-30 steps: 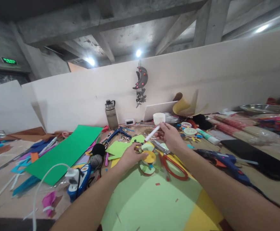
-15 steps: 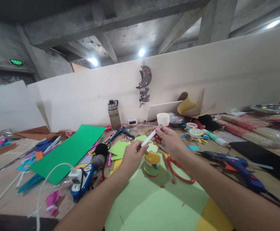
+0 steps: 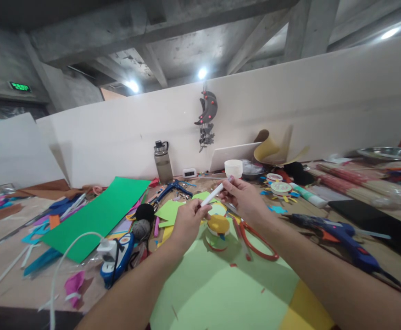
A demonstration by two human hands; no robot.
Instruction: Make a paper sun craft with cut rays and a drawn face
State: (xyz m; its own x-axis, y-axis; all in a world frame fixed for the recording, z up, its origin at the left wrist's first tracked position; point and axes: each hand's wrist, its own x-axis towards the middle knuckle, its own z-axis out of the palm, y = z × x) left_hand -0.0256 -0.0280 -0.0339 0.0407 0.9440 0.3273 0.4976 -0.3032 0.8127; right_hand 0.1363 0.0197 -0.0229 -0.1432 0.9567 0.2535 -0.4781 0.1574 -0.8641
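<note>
White marker [image 3: 212,194], long axis slanting up rightward, both hands [image 3: 187,223] pinching it near its ends

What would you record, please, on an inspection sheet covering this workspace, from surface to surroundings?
Surface: pale green paper sheet over a tan tabletop; small red scraps on the sheet.
Items at hand: slim white marker-like tube, held slantwise; round yellow-topped craft piece nearby.
Clutter: orange-red looped scissors handle, flat bright green sheet, blue plastic glue gun.
Hands: left hand and right hand, both with fingers closed on the tube.
Cables: white cable at a white plug on a blue power strip; black cord on the glue gun.
Surroundings: tall white panel with hanging grey crescent ornament; concrete beams above.
</note>
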